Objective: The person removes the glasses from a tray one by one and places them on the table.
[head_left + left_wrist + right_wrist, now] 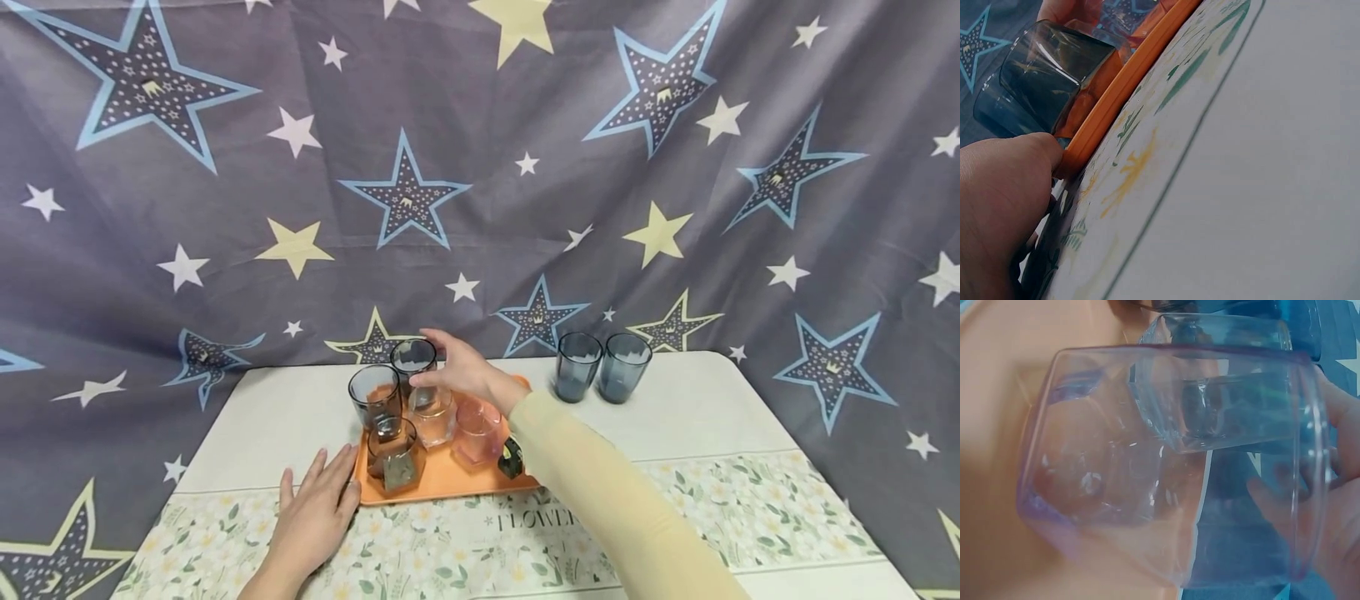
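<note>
Starry cloth [480,150] backs the surface [697,417]; near its far edge, right hand [468,367] grips dark glass [409,360]; left hand [318,504] lies spread.

The place looks like a home, though which room cannot be told, because the drape [480,242] beyond the right hand [467,369] fills the background. That drape carries a homely print of stars and small crowns. Under the left hand [315,517] lies a cloth [720,500] with a band of flowers and leaves. Household tableware fits this: an orange tray [442,493] of glasses [396,467] beside the left hand, and two blue tumblers [577,367] to the right of the right hand.
</note>
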Available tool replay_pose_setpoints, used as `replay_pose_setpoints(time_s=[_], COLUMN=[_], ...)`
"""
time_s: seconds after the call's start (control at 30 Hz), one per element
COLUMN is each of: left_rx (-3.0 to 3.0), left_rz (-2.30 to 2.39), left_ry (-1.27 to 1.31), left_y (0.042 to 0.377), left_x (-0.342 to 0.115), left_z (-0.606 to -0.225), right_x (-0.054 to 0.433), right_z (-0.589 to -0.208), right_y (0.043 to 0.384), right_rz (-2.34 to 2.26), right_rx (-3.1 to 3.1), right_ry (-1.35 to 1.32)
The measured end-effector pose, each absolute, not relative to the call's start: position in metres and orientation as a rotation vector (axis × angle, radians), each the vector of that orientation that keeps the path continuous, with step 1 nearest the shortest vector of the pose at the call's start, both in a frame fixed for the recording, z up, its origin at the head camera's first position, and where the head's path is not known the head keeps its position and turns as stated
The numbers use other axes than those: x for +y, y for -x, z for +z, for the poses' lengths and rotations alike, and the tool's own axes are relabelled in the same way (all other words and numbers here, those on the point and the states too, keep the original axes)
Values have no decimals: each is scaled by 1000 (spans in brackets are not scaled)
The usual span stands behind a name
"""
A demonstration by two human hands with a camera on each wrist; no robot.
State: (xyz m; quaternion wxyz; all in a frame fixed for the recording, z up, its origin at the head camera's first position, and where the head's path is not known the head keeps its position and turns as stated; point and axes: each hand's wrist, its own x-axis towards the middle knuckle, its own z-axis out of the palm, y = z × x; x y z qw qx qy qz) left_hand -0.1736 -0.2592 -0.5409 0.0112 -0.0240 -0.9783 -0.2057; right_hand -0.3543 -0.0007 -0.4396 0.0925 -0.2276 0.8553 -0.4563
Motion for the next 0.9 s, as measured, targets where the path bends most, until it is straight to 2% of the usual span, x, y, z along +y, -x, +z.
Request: replay_pose_setpoints(time_s=[0.53,0.9], left_rx=[-3035,-3016], left_rz=[-630,-639], left_ry=[91,118], left_y=[171,171], left_x=[-260,-262], left_z=[-538,-538], right_x=[-12,10], right_z=[-446,-434], right_y=[356,352], right_rz=[-1317,-1530], right_rx=[2710,2741], right_ry=[615,632])
